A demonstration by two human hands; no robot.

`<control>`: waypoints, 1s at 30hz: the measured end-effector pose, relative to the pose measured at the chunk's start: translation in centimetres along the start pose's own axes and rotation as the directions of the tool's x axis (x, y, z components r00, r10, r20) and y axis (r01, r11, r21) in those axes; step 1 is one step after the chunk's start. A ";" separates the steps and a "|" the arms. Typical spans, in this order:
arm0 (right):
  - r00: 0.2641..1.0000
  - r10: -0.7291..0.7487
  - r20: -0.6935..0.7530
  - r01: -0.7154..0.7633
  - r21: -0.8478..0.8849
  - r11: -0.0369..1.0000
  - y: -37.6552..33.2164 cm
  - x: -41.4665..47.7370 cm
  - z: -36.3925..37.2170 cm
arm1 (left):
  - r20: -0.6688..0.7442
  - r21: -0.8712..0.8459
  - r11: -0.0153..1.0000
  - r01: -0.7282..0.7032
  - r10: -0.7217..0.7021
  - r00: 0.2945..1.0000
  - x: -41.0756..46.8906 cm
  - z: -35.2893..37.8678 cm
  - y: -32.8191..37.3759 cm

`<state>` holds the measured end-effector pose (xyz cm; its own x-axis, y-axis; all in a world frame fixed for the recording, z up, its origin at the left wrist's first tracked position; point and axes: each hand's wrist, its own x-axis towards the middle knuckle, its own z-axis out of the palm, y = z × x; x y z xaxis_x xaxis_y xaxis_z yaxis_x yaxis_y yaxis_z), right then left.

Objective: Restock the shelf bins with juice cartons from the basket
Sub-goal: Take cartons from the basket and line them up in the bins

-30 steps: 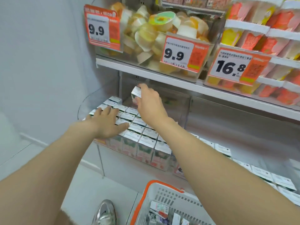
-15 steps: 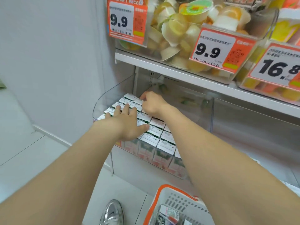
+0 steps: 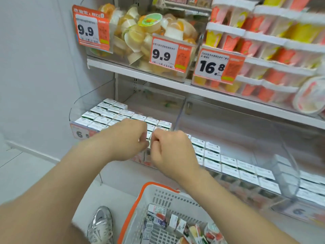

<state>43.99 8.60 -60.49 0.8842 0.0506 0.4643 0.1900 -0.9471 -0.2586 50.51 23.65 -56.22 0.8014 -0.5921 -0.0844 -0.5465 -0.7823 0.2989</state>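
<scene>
Rows of white-topped juice cartons (image 3: pixel 112 112) fill the clear left shelf bin (image 3: pixel 79 104). My left hand (image 3: pixel 126 140) and my right hand (image 3: pixel 170 150) hover side by side at the bin's front edge, fingers curled toward each other. A front-row carton (image 3: pixel 149 137) shows in the gap between them; the fingertips are hidden, so I cannot tell if they pinch it. Below stands the white basket with an orange rim (image 3: pixel 139 199), holding several loose cartons (image 3: pixel 158 217).
A second clear bin (image 3: pixel 290 166) to the right holds more cartons (image 3: pixel 228 162). The shelf above (image 3: pixel 158 80) carries jelly cups (image 3: pixel 140 32) and orange price tags (image 3: pixel 164 53). My silver shoe (image 3: pixel 101 224) is beside the basket. A white wall is on the left.
My right hand left the carton at the back of the bin and drew back to the front. My left hand lifted off the carton tops and curled beside it.
</scene>
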 end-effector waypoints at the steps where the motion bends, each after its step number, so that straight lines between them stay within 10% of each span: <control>1: 0.997 0.011 0.080 -0.008 -0.034 0.999 0.6 -1.6 -0.5 | 0.091 0.022 1.000 -0.021 0.019 0.996 -0.7 0.7 1.2; 6: 0.824 0.062 0.563 -0.073 -0.002 0.997 4.2 -8.6 -0.8 | 0.515 0.149 0.975 -0.165 0.066 0.855 -1.3 7.5 5.5; 11: 0.575 0.204 0.792 -0.284 -0.040 0.958 9.2 -14.2 2.7 | 0.630 0.261 0.947 -0.189 -0.019 0.776 0.3 15.5 6.8; 23: 0.424 0.393 0.816 -0.367 -0.242 0.898 17.5 -22.8 14.9 | 0.522 0.217 0.974 0.068 -0.175 0.835 0.4 31.2 2.1; 30: 0.525 0.371 0.766 -0.255 -0.274 0.927 18.5 -24.0 20.8 | 0.510 0.321 0.947 0.017 -0.188 0.839 1.2 36.9 -0.3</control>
<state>35.12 -3.52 -94.01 0.8618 -0.0823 -0.5006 -0.1667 -0.9779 -0.1262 42.66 16.07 -91.51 0.6514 -0.4488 -0.6117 -0.5820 -0.8128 -0.0235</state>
